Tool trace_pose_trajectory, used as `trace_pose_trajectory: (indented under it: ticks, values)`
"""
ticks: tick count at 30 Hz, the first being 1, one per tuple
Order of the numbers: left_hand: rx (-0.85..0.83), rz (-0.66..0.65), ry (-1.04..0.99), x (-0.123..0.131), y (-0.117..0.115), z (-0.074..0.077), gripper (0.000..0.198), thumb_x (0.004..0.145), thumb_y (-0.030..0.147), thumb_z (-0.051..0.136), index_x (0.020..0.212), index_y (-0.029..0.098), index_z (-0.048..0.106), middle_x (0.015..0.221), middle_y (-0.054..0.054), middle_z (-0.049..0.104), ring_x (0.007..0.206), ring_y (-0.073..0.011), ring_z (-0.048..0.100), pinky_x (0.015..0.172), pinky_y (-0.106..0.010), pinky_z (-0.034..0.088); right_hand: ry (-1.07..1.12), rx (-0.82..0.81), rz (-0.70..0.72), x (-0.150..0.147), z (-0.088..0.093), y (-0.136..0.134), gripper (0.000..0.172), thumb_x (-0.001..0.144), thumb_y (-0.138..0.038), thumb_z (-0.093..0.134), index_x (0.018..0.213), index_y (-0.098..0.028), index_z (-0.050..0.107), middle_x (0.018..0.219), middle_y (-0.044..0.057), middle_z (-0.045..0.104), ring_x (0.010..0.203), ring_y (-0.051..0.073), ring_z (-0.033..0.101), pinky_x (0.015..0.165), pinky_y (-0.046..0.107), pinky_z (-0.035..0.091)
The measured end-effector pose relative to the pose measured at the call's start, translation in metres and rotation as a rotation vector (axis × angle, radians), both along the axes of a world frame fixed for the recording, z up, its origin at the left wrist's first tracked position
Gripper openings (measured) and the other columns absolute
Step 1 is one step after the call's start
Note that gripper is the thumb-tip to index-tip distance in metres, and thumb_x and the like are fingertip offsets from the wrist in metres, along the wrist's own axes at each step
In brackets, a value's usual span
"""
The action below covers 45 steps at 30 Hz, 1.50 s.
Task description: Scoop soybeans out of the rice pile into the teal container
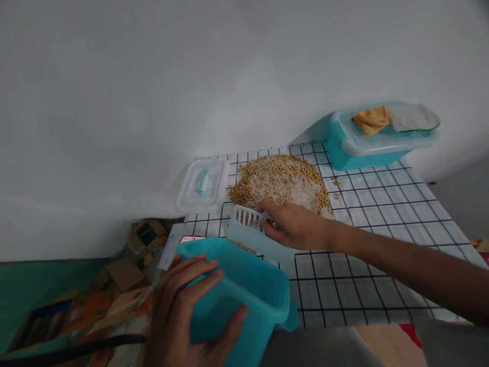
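The right hand point(288, 224) pinches a slotted tool point(250, 238), mixed grains point(282, 178) just beyond. Nearer, the left hand point(189, 316) clasps a turquoise bin point(254, 326), seemingly steadying it.

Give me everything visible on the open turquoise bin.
The open turquoise bin looks like plastic: a deep, roughly rectangular tub with rounded corners and a thick rim. It has no lid on, and a tab of the same color juts out at its right end. It is at the near edge of the table, base out of frame. The left hand holds it, fingers over the rim. The part of the interior in view shows no contents.
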<state>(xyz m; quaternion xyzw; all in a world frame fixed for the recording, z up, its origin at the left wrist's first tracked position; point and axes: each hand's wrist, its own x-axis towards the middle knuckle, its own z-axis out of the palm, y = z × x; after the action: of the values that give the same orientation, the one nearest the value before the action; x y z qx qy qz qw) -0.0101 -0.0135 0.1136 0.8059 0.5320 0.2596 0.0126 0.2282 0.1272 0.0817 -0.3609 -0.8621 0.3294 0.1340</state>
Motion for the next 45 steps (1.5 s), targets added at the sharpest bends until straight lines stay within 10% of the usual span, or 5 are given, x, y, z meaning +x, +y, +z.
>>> trace_pose_trajectory:
  ticks: [10,19,30,45]
  values:
    - [0.005,0.007,0.007,-0.001,-0.002,0.001,0.042,0.074,0.022,0.078,0.111,0.013,0.059,0.117,-0.015,0.059,0.117,-0.0316,0.055,0.111,-0.056,0.039,0.072,-0.056,-0.033,-0.007,0.006,-0.008,0.027,0.094,-0.025,0.043,0.118,-0.015,0.051,0.087,0.007,0.070,0.069,0.015,0.060,0.061,0.026,0.037]
    - [-0.009,0.017,-0.003,0.002,-0.001,0.000,0.043,0.075,0.022,0.078,0.112,0.013,0.059,0.119,-0.014,0.059,0.119,-0.0306,0.054,0.113,-0.056,0.037,-0.137,0.277,0.035,-0.020,0.035,-0.037,0.024,0.096,-0.029,0.037,0.112,-0.017,0.049,0.066,0.002,0.064,0.047,0.013,0.047,0.049,0.031,0.014]
    - [-0.010,0.007,-0.007,0.005,-0.001,0.003,0.041,0.077,0.020,0.076,0.113,0.012,0.059,0.119,-0.015,0.060,0.119,-0.0311,0.053,0.111,-0.057,0.038,-0.186,0.318,-0.078,-0.025,0.030,0.014,0.032,0.098,-0.031,0.035,0.122,-0.016,0.046,0.083,0.009,0.071,0.068,0.021,0.063,0.057,0.030,0.031]
    - [-0.015,0.009,-0.034,0.008,0.001,0.003,0.039,0.078,0.022,0.075,0.112,0.012,0.059,0.119,-0.014,0.060,0.121,-0.0296,0.053,0.115,-0.054,0.036,-0.218,0.334,-0.063,-0.052,0.039,-0.012,0.027,0.096,-0.028,0.036,0.116,-0.014,0.047,0.076,0.009,0.069,0.066,0.022,0.065,0.053,0.031,0.033]
